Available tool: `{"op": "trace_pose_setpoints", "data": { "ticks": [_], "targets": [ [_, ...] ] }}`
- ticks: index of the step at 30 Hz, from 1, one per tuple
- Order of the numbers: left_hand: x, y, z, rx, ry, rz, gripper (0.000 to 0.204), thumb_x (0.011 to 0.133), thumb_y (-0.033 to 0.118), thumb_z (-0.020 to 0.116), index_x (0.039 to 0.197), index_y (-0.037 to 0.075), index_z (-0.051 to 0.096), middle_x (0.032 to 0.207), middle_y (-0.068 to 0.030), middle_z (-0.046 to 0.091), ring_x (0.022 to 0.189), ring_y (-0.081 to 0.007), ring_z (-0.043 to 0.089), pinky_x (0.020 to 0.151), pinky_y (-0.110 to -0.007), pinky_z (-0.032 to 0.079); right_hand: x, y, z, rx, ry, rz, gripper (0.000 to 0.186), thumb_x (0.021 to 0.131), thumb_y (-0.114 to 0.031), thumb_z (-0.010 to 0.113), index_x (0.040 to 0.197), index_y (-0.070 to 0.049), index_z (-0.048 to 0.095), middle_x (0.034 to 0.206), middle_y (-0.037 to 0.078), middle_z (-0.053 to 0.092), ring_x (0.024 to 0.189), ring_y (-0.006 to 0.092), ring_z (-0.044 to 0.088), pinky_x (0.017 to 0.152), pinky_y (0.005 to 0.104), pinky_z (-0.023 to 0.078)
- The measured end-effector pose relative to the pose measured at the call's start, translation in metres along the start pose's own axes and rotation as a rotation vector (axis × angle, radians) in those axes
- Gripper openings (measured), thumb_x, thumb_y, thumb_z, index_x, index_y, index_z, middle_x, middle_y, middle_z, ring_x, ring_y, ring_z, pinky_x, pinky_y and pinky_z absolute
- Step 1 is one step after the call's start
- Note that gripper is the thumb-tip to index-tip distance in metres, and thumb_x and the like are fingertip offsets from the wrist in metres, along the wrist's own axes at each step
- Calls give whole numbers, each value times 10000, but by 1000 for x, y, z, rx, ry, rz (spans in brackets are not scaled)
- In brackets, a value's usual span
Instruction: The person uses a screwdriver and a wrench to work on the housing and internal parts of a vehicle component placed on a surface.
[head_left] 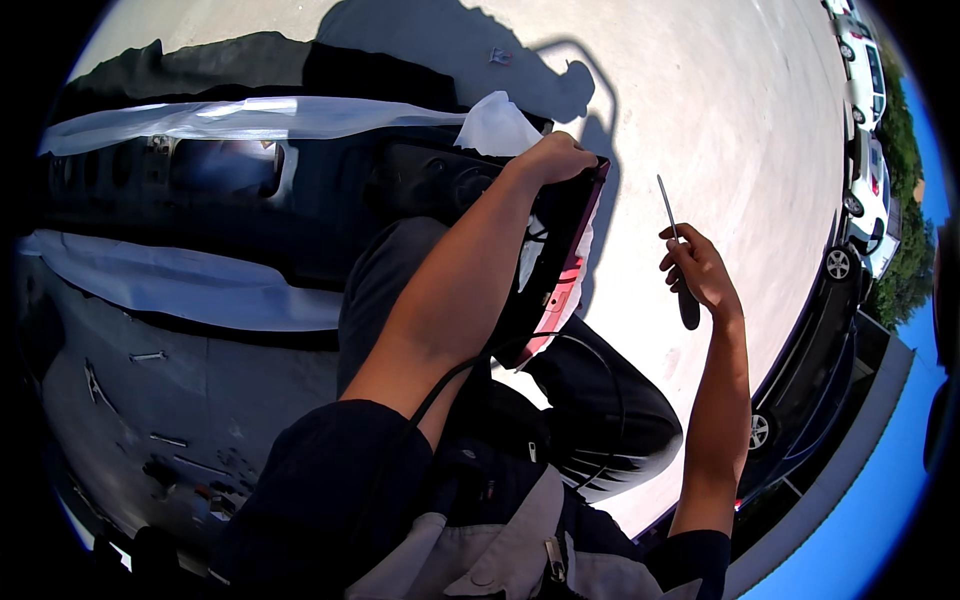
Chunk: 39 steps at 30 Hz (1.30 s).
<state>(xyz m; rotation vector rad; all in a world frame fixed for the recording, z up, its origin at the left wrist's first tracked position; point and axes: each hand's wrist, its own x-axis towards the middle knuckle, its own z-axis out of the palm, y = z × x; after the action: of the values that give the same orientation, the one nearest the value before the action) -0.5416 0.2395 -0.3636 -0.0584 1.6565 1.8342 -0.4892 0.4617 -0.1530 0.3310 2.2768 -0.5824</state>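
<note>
My left hand (560,158) is closed over the far corner of a car body panel (575,240), which is black inside with a red outer face. The panel's near end lies by my knees, and my left forearm crosses in front of part of it. Out to the right, my right hand (700,268) grips a screwdriver (689,303) by its dark handle. The screwdriver's thin metal shaft points up and away from me, its tip touching nothing. Left of the panel, a long black moulded part (330,190) stretches away, partly hidden by my left arm.
White sheeting (290,118) and black cloth (250,68) lie along the moulded part. On the ground at lower left are a wrench (148,356), pliers (97,385) and several other tools. A dark cable (440,385) loops across my lap. Parked cars (868,190) line the right side.
</note>
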Motion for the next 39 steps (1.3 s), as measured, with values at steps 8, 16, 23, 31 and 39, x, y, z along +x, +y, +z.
{"op": "trace_pose_setpoints", "data": {
  "ticks": [8,16,23,31,39],
  "targets": [
    [-2,4,5,50,-5,54,411,846,329,666,1154,72,753,1116,-155,740,1025,-282,698,938,-346,517,-32,3,-17,-408,86,-190,270,934,-97,666,1182,-23,587,674,87,560,590,179,438,603,355,384],
    [2,-2,4,66,42,47,396,866,335,659,1139,65,755,1088,-163,744,1001,-290,706,922,-356,523,-39,-59,-13,-714,163,-265,249,944,-149,693,1174,-82,628,914,157,740,842,286,742,742,387,563],
    [6,-4,6,71,59,30,409,846,357,685,1102,49,765,1054,-174,749,964,-310,715,894,-371,535,-31,-59,-18,-854,244,-481,251,907,-124,742,1131,-66,647,900,129,745,809,263,750,718,369,597],
    [-3,6,1,199,17,32,380,872,312,645,1121,46,749,1058,-142,743,975,-254,694,903,-341,517,-32,-60,-20,-911,269,-546,246,902,-139,749,1124,-71,667,896,109,746,798,245,743,727,338,599],
    [-6,7,3,186,61,114,352,908,308,627,1170,104,745,1114,-134,737,1022,-254,692,942,-346,511,-35,-102,-17,-1297,373,-583,299,872,-227,758,1160,-156,720,858,15,707,736,155,702,649,311,571]
  ]
}}
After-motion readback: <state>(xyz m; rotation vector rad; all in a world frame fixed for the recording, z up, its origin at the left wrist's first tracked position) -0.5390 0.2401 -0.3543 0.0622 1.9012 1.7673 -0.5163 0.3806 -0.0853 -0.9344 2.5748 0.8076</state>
